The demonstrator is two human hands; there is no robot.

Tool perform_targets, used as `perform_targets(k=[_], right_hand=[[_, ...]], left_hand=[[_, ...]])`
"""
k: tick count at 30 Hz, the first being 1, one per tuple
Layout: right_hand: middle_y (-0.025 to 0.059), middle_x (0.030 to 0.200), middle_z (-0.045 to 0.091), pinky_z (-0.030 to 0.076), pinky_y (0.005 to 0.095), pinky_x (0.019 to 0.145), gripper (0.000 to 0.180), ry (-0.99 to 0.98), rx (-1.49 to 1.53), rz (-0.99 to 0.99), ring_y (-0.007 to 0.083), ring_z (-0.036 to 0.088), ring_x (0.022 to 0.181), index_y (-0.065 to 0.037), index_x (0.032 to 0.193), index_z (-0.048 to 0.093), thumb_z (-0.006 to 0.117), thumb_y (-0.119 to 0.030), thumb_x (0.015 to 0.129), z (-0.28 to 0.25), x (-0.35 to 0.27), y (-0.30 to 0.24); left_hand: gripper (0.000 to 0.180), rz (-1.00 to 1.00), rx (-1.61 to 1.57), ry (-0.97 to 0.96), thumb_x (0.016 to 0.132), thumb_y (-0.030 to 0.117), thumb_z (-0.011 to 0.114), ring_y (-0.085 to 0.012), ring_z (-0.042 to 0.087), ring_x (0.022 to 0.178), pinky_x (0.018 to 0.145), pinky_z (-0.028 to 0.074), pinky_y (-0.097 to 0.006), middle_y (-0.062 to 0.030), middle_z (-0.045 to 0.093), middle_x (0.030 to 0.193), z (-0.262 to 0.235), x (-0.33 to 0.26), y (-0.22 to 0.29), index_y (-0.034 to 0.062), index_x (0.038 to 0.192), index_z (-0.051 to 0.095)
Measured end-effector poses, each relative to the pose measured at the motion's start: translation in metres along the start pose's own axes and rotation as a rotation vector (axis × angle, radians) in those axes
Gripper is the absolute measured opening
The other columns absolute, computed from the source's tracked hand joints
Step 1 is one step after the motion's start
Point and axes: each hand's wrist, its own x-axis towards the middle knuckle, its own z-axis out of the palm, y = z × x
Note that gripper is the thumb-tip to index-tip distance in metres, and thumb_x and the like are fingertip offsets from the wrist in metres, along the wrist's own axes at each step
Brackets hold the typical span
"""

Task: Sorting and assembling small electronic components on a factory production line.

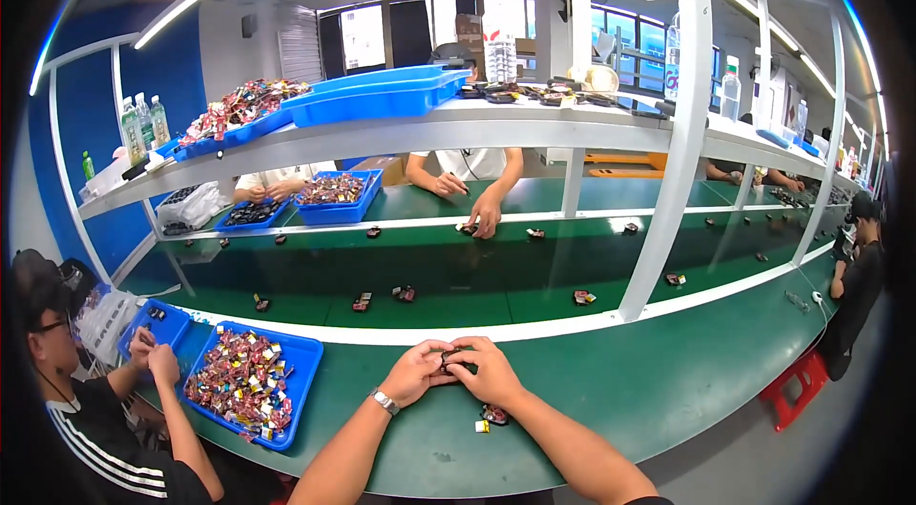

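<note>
My left hand [416, 375] and my right hand [489, 373] meet over the green bench, their fingertips closed around a small black part [447, 361]. Fingers cover most of this part, so its exact kind does not show. Just below my right hand lies a small dark and red electronic assembly [494, 414], with a yellow-and-white tab [482, 427] beside it. To the left of my hands, a blue tray [310, 352] is heaped with similar red, yellow and white assemblies [239, 381].
Beyond the white rail [382, 336], a dark green conveyor belt [458, 276] carries scattered small assemblies. A white upright [668, 152] supports the shelf [429, 131] overhead, where blue trays [382, 95] stand. A co-worker [86, 410] sits at left; another person's hand [487, 212] reaches over the far side.
</note>
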Motion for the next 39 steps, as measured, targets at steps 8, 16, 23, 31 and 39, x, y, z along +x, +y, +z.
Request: perform_targets(k=[8, 16, 23, 31, 39], right_hand=[[0.0062, 0.115, 0.062, 0.045, 0.0379, 0.095, 0.014, 0.020, 0.041, 0.052, 0.0277, 0.055, 0.110, -0.010, 0.094, 0.073, 0.068, -0.014, 0.082, 0.004, -0.001, -0.001], [0.0051, 0.114, 0.063, 0.046, 0.0383, 0.094, 0.015, 0.088, 0.034, 0.036, 0.0271, 0.055, 0.110, -0.011, 0.094, 0.074, 0.069, -0.013, 0.080, 0.003, -0.001, -0.010], [0.0051, 0.118, 0.063, 0.046, 0.0382, 0.096, 0.016, 0.085, 0.054, 0.073, 0.0272, 0.054, 0.113, -0.010, 0.095, 0.074, 0.068, -0.010, 0.080, 0.007, -0.002, -0.011], [0.0068, 0.118, 0.064, 0.047, 0.0383, 0.095, 0.016, 0.139, 0.003, -0.004, 0.0282, 0.056, 0.111, -0.010, 0.094, 0.074, 0.068, -0.008, 0.079, 0.006, 0.001, -0.017], [0.0067, 0.117, 0.064, 0.046, 0.0384, 0.095, 0.016, 0.112, 0.070, 0.014, 0.0281, 0.056, 0.112, -0.010, 0.095, 0.074, 0.067, -0.008, 0.080, 0.003, -0.002, -0.009]], left_hand=[[0.024, 0.019, 0.024, 0.005, 0.097, 0.010, 0.052, -0.0203, 0.059, 0.108, 0.097, 0.051, -0.041, -0.0101, 0.058, 0.114, -0.001, 0.001, -0.002, 0.0053, 0.120, 0.049], [0.024, 0.037, 0.041, -0.012, 0.098, 0.012, 0.052, -0.0205, 0.058, 0.110, 0.098, 0.051, -0.040, -0.0110, 0.057, 0.117, -0.002, 0.001, -0.002, 0.0044, 0.120, 0.049], [0.022, 0.050, 0.064, 0.022, 0.097, 0.013, 0.054, -0.0203, 0.058, 0.110, 0.097, 0.050, -0.039, -0.0106, 0.057, 0.118, 0.003, 0.000, -0.002, 0.0058, 0.118, 0.049], [0.021, 0.067, 0.032, 0.029, 0.096, 0.011, 0.055, -0.0213, 0.058, 0.111, 0.097, 0.050, -0.040, -0.0099, 0.058, 0.120, -0.002, 0.000, -0.004, 0.0080, 0.116, 0.050], [0.021, 0.093, -0.009, -0.016, 0.096, 0.012, 0.056, -0.0217, 0.058, 0.111, 0.098, 0.050, -0.041, -0.0115, 0.057, 0.123, 0.002, 0.001, -0.005, 0.0081, 0.116, 0.050]])
